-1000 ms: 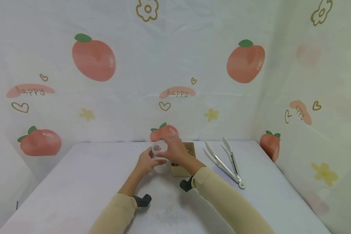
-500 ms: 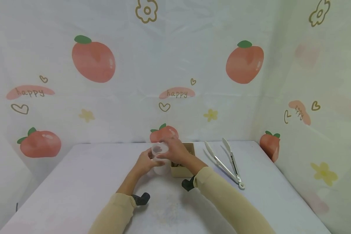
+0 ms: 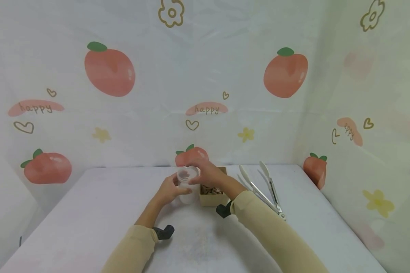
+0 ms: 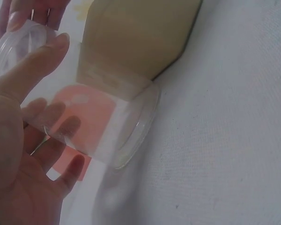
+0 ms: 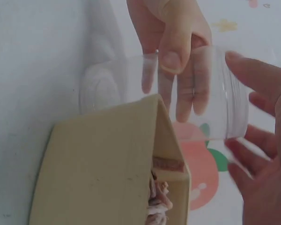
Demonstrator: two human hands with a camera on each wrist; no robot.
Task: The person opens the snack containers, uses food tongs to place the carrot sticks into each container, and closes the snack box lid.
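Right hand (image 3: 210,175) shifted rightward — only head shows tongs (image 3: 274,192).

Left grip (image 5: 178,35) round clear jar (image 5: 131,77); right grip (image 5: 278,136) at rim (image 5: 237,103); tan box (image 5: 100,164) beside.

The head camera looks forward and down over the white cloth-covered table (image 3: 71,223) from its near side, far enough back to take in its far edge and the white peach-printed backdrop (image 3: 198,68). Both wrist cameras sit close and sideways, facing the backdrop; the table falls at right in the left-wrist view, at left in the right-wrist view. The left one looks onto the clear cylindrical plastic jar (image 4: 91,105), the right one past the cream rectangular box (image 5: 98,164). All three share jar and box.
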